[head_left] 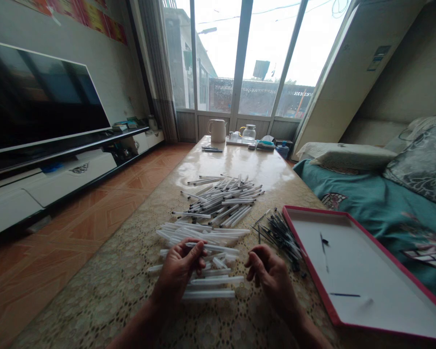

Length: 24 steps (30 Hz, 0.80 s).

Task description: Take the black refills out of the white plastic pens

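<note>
My left hand (181, 264) pinches a white translucent pen barrel (221, 249) between thumb and fingers, its free end pointing right. Across a small gap, my right hand (271, 271) has its fingers curled together; whatever may be in them is hidden. Loose white pen barrels (216, 294) lie under and in front of my left hand, with a heap of more barrels (199, 233) just beyond. Farther off is a pile of pens with dark ends (225, 198). Dark slim refills and black parts (283, 237) are bunched beyond my right hand.
A red-rimmed white tray (370, 271) at right holds a dark refill (345, 294) and a thin piece with a black part (323, 247). A beige jug (218, 131) and glass teapot (249, 133) stand at the table's far end. A sofa (349, 186) borders the right side.
</note>
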Available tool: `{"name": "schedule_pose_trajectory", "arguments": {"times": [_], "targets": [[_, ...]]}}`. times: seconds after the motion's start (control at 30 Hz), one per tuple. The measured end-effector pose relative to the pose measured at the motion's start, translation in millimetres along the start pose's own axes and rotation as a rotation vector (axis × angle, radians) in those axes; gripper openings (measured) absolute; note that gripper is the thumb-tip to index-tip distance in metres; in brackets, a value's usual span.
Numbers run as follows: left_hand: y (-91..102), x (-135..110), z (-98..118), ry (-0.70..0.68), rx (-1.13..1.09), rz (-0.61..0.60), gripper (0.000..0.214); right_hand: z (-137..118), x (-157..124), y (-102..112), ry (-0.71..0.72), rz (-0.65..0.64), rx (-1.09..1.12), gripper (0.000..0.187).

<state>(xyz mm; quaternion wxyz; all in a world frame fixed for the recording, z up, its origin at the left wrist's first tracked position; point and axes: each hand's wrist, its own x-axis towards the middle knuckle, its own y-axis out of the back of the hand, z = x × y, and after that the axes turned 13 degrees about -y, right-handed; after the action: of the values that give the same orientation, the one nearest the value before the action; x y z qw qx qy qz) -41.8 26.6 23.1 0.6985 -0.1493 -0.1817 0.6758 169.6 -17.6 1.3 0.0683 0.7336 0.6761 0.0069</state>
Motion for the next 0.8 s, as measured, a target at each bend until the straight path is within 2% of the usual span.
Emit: {"name": "schedule_pose_trajectory", "arguments": {"times": [0.1, 0.37, 0.57, 0.63, 0.7, 0.8], "targets": [[0.2, 0, 2, 0.009, -0.023, 0.045, 0.034, -6, 0, 4, 0.024, 0.071, 0.03, 0.018], [-1.9, -3, -2, 0.054, -0.011, -0.059, 0.032, -7, -5, -3, 0.032, -0.063, -0.089, 0.015], [-2.0, -4, -3, 0.069, 0.004, -0.115, 0.029, -3, -4, -1, 0.098, -0.028, -0.161, 0.014], [-1.2, -2, 0, 0.059, -0.002, -0.08, 0.03, -6, -4, 3, 0.122, 0.005, -0.191, 0.015], [2.6, 2, 7, 0.021, -0.022, 0.016, 0.03, -9, -3, 10, 0.13, 0.066, -0.224, 0.018], [13.0, 10, 18, -0.057, -0.062, 0.201, 0.031, -12, 1, 26, 0.122, 0.264, -0.271, 0.02]]}}
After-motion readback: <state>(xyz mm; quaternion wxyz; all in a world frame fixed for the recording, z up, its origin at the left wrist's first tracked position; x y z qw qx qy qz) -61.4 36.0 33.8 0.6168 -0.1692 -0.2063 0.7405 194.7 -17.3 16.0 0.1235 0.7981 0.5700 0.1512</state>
